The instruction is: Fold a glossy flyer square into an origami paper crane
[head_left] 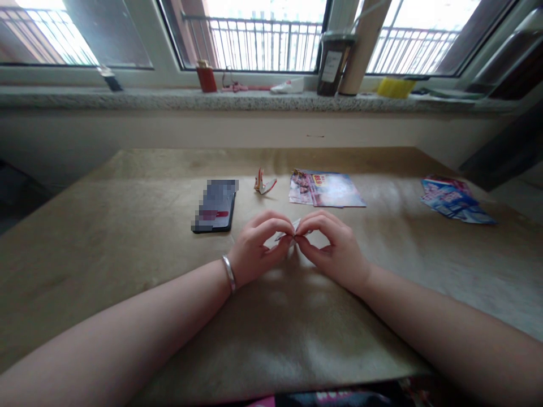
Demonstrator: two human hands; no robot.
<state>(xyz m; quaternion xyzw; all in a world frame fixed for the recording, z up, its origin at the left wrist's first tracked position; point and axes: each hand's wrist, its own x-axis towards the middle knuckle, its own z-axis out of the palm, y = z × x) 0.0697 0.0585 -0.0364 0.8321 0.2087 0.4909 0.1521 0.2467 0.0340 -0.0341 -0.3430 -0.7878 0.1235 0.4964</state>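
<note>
My left hand [258,244] and my right hand [331,244] meet at the middle of the table, fingertips pinched together on a small folded piece of white paper [294,227]. Most of the paper is hidden between the fingers. A silver bangle [229,273] sits on my left wrist. Both forearms rest on the tan table [127,237].
A dark phone [215,212] lies left of the hands. Behind them sit a small folded paper figure [263,183] and a stack of printed leaflets [324,189]. More leaflets [453,200] lie far right. The windowsill holds a red cup [206,77], a dark jar [333,63] and a yellow object [395,87].
</note>
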